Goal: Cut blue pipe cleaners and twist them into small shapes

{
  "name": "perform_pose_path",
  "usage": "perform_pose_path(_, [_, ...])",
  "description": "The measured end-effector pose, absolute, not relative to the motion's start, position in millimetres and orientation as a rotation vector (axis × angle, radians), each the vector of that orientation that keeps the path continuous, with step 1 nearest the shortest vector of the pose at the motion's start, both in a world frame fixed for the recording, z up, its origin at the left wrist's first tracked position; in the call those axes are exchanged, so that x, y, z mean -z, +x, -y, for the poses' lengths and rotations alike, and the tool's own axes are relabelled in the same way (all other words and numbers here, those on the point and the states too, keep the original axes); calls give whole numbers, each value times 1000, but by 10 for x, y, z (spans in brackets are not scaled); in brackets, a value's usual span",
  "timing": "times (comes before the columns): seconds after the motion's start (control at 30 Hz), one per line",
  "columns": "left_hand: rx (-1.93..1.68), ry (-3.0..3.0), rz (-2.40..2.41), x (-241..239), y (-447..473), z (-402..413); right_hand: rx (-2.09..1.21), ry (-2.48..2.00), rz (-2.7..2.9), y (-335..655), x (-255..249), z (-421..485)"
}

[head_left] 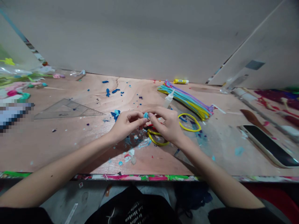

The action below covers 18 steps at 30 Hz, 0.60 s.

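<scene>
Fingertips (140,121) of the left hand (126,126) and right hand (167,126) press together, pinching a small lump of blue modelling clay (146,115) above the middle of a plywood workbench (58,146). Just beneath and beside the hands lie two yellow loops (189,122) and a blue clay scrap (115,114). Farther out: one translucent squeeze bottle (168,99), a bundle of multicoloured pipe cleaners (184,100), one yellow glue stick (181,81), a clear plastic set square (67,109), and a smartphone (268,145).
</scene>
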State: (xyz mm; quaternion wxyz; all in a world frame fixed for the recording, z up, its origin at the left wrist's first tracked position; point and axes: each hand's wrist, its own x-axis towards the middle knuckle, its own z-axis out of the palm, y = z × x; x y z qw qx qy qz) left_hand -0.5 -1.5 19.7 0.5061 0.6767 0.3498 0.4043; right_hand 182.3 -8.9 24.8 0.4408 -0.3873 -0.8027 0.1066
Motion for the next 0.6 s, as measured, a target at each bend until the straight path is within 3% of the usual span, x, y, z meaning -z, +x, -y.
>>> perform_pose_path(0.6, [-1018,1797,-1017,-205,-20,30,-356,-1012,1980,1804,-236,85])
